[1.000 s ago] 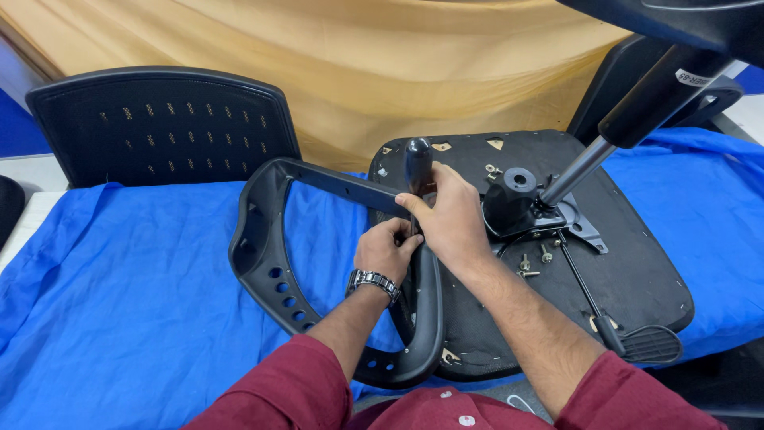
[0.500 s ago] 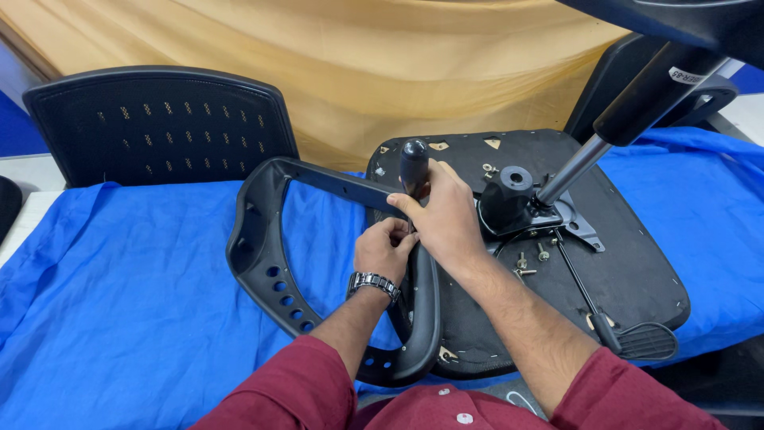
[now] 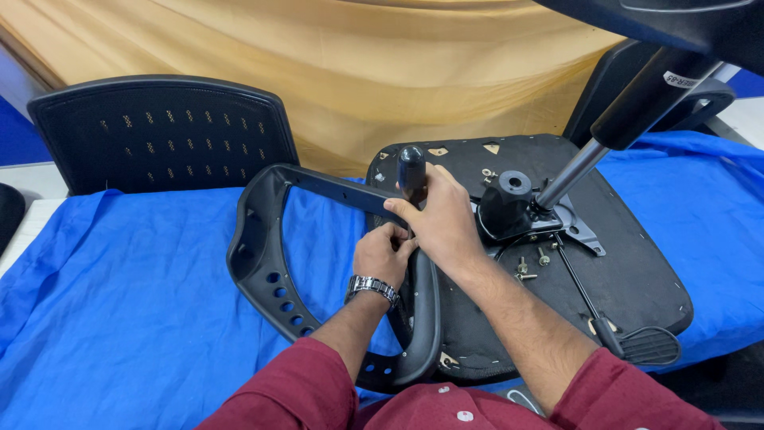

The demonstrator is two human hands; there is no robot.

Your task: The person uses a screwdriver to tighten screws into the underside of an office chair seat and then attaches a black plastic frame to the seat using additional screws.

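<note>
Blue cloth covers the table, creased, running out of view at left and right. On it lies an upturned black office-chair seat pan, underside up, its near edge hidden behind the person's forearms. A black metal tilt mechanism sits bolted at its middle, with a thin rod leading to a ribbed black lever paddle at the near right. A few small loose bolts lie just beside the mechanism.

A curved black plastic armrest loop with round holes rests half on the cloth and half over the left edge of the seat pan; its lower end disappears behind the maroon sleeves.

The right hand is clenched round a black-handled screwdriver, held upright over the join of armrest and seat. Only the handle's rounded top shows; shaft and tip are hidden by the hands. The left hand, a metal watch at the wrist, is curled just below, touching the armrest; whether the fingers pinch anything, I cannot tell.

A silver gas-lift cylinder with black sleeve slants toward the top right, its upper end cut off. A perforated black chair backrest stands behind, against a tan curtain.
</note>
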